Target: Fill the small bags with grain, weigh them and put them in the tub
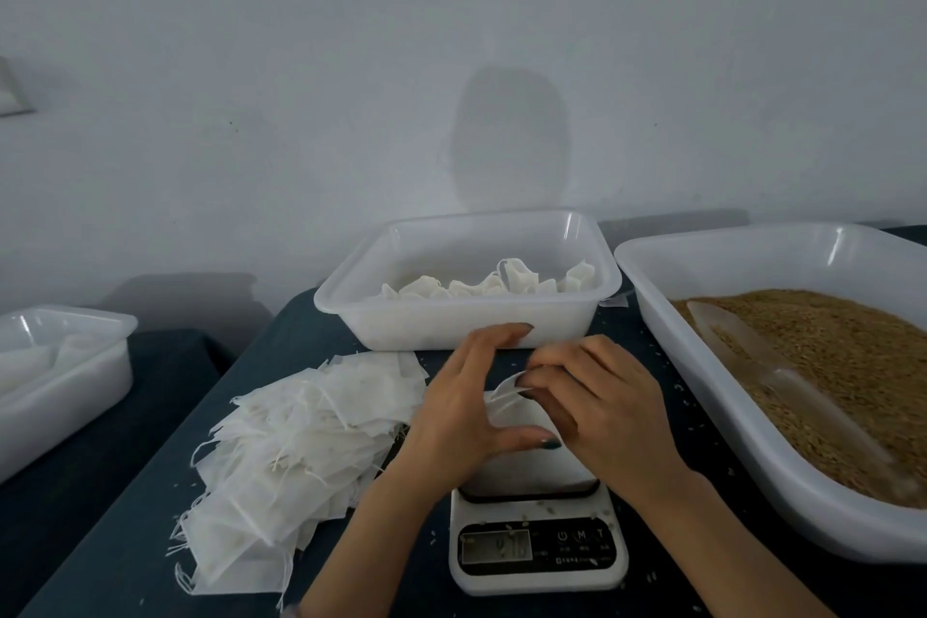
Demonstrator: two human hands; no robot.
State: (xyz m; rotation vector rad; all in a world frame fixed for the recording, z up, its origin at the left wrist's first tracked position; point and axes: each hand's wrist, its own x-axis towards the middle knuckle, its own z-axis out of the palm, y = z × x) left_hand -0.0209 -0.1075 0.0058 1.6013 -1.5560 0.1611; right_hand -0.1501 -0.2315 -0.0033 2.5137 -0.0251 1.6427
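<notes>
A small white mesh bag (506,399) is held above the white kitchen scale (539,542). My left hand (466,412) cups it from the left with thumb under it. My right hand (597,401) pinches its top edge from the right. A heap of empty white drawstring bags (301,447) lies to the left of the scale. Behind my hands stands a white tub (466,316) with several filled bags (491,286) inside. At the right, a large white tray (712,376) holds brown grain (842,356) and a clear scoop (742,341) lying in it.
Another white tub (65,366) with white material sits at the far left on a separate dark surface. Loose grains are scattered over the dark table cloth (381,562) and the scale. A pale wall rises close behind the tubs.
</notes>
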